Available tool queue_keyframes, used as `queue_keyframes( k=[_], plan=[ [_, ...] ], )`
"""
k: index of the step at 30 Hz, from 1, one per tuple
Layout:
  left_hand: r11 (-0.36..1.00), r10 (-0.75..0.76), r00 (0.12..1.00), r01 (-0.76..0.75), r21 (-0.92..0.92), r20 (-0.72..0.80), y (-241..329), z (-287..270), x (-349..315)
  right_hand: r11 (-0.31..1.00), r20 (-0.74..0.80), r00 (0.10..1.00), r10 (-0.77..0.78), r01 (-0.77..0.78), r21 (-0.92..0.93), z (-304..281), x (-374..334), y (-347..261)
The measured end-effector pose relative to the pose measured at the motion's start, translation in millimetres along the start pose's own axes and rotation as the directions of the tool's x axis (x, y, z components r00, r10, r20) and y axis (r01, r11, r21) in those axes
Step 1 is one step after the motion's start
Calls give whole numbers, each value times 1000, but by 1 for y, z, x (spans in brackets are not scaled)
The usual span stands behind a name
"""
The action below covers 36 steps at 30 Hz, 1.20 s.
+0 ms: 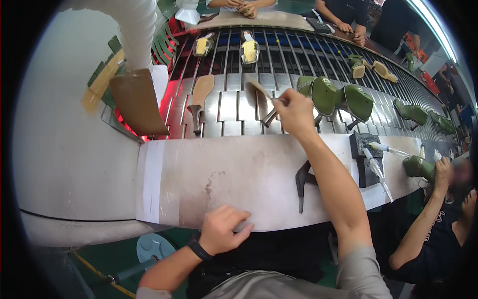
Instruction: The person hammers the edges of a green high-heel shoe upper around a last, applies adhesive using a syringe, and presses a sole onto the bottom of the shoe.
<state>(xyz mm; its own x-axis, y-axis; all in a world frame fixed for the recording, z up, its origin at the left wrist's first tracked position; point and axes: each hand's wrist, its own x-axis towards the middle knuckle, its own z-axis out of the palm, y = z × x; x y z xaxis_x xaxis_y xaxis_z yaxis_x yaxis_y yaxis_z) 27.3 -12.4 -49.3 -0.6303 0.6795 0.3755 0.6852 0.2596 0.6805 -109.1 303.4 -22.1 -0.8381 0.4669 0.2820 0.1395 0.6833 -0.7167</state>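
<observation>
My right hand (pixel 295 110) reaches over the conveyor, its fingers closed on a high-heeled shoe sole (pixel 260 90) that is slightly blurred, its heel pointing down. A similar tan sole with a dark heel (pixel 203 88) lies on the rollers to the left. Below my right forearm, a dark heeled piece (pixel 301 183) rests on the worktable (pixel 239 169), partly hidden by the arm. At the table's near edge sits my left hand (pixel 223 230), thumb and fingers apart, holding nothing I can see.
Green shoe uppers on lasts (pixel 323 97) stand on the conveyor. Syringes (pixel 376 167) lie across a black block (pixel 366 144) at right. A co-worker's hand (pixel 441 174) holds a green shoe (pixel 419 167). A white duct (pixel 132 35) and brown board (pixel 137 102) stand at left.
</observation>
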Motion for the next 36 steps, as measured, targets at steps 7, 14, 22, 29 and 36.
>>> queue_keyframes(
  k=[7, 14, 22, 29, 36],
  plan=[
    [903, -340, 940, 336, -268, 33, -87, -7, 184, 649, 158, 963, 217, -263, 714, -25, -52, 18],
    [771, -379, 878, 474, 426, -292, -225, 23, 406, 542, 395, 893, 214, -445, 713, -19, -58, 32],
    [616, -564, 638, 748, 248, -524, -305, 81, 535, 766, 363, 923, 130, -325, 554, -36, -70, 14],
    [730, -535, 722, 656, 192, -439, -281, 46, 479, 815, 392, 913, 113, -311, 489, -32, -72, 16],
    [956, -293, 867, 270, -114, -403, -154, -37, 288, 916, 81, 994, 69, -95, 390, -31, -60, 23]
  ],
)
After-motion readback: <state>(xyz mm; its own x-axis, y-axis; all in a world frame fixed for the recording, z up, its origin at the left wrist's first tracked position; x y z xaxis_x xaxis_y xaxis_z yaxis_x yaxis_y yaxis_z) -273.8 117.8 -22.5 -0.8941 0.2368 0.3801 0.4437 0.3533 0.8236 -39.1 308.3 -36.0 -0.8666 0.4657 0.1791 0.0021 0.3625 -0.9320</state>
